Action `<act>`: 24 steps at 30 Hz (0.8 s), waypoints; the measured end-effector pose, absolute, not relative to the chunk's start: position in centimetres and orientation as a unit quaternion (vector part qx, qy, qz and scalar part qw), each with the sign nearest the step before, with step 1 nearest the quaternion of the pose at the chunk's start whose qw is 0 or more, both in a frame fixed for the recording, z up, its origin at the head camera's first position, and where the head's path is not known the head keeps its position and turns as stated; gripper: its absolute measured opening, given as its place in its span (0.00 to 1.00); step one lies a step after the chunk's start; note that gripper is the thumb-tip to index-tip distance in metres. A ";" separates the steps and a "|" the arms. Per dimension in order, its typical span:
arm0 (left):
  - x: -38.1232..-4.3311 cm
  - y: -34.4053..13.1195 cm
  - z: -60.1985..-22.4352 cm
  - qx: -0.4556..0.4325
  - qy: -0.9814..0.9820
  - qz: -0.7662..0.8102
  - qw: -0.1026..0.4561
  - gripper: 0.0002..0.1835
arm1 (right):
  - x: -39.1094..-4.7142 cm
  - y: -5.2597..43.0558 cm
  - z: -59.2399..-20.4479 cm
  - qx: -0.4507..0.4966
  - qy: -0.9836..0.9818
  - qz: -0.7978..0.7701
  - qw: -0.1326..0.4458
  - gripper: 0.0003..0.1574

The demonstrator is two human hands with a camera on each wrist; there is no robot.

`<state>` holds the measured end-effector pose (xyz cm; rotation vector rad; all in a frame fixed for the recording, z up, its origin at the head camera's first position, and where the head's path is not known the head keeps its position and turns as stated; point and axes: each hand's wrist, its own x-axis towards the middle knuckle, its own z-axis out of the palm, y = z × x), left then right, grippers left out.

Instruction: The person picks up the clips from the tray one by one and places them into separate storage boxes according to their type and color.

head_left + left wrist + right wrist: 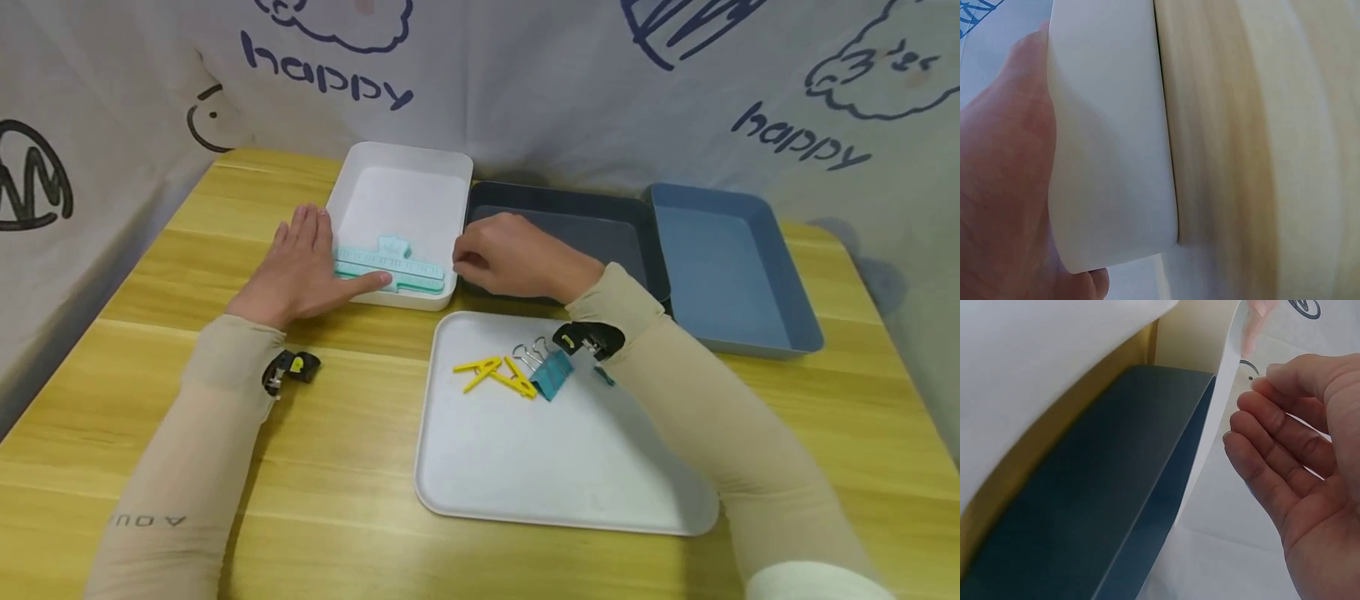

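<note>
In the head view my left hand (300, 271) lies with straight fingers on the left rim of a white box (405, 196), its thumb reaching over the front edge. Inside that box, along the front, sits a mint-green ruler-marked bag clip (420, 268), whose left end the hand partly hides. The left wrist view has the palm (1004, 162) against the box's outer wall. My right hand (525, 254) hovers over the left end of a dark grey box (592, 221), beside the white one. Its fingers are loosely bent, and the right wrist view reveals nothing held.
Nearer me is a white tray (555, 467) bearing yellow clothespins (517, 379), a teal binder clip (552, 375) and a small dark teal piece (604, 376) beside the right sleeve. A blue-grey box (735, 267) stands at right. A printed cloth hangs behind.
</note>
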<state>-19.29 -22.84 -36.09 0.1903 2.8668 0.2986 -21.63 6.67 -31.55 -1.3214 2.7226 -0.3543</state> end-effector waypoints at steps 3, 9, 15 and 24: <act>-19.3 -22.8 -36.1 0.065 0.984 0.104 0.127 0.76 | -21.4 7.1 -31.6 -0.435 0.891 -0.122 0.044 0.14; -19.2 -22.8 -36.0 0.066 0.984 0.104 0.125 0.75 | -21.1 8.0 -31.7 -0.442 0.888 -0.122 0.038 0.14; -19.2 -22.9 -36.3 0.067 0.984 0.103 0.126 0.75 | -20.6 8.7 -31.9 -0.445 0.887 -0.120 0.033 0.12; -19.2 -22.9 -36.3 0.069 0.985 0.097 0.125 0.74 | -19.7 10.0 -31.8 -0.442 0.887 -0.128 0.025 0.11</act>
